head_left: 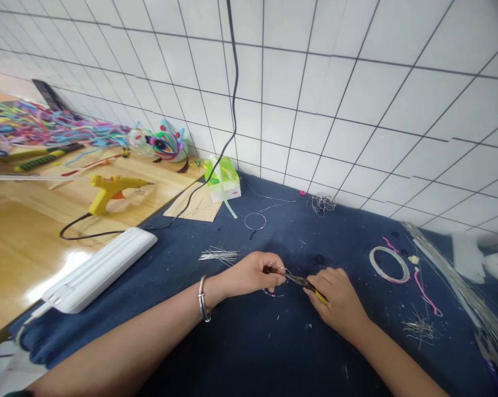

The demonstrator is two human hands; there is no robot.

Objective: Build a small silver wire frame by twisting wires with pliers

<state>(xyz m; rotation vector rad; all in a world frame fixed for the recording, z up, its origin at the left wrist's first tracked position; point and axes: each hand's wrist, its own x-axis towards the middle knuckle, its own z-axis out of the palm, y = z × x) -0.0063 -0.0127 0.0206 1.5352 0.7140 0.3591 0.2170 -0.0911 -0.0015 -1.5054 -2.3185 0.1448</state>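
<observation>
My left hand (260,271) is closed, with its fingertips pinching a thin wire ring (273,294) that carries small pink beads. Part of the ring hangs below the fingers; the rest is hidden by them. In my right hand (335,298) are pliers (301,281) with yellow handles, their dark jaws pointing left. The tips of the jaws touch or nearly touch the wire beside my left fingertips. Another wire ring with pink beads (256,221) lies flat on the dark blue cloth (240,353), beyond my hands.
Cut wires (219,255) lie left of my hands. A white power strip (103,270) and yellow glue gun (112,193) are farther left. At the right are a tape roll (389,264), pink cord (426,292) and a long wire bundle (455,281). Tangled wire (323,204) lies by the wall.
</observation>
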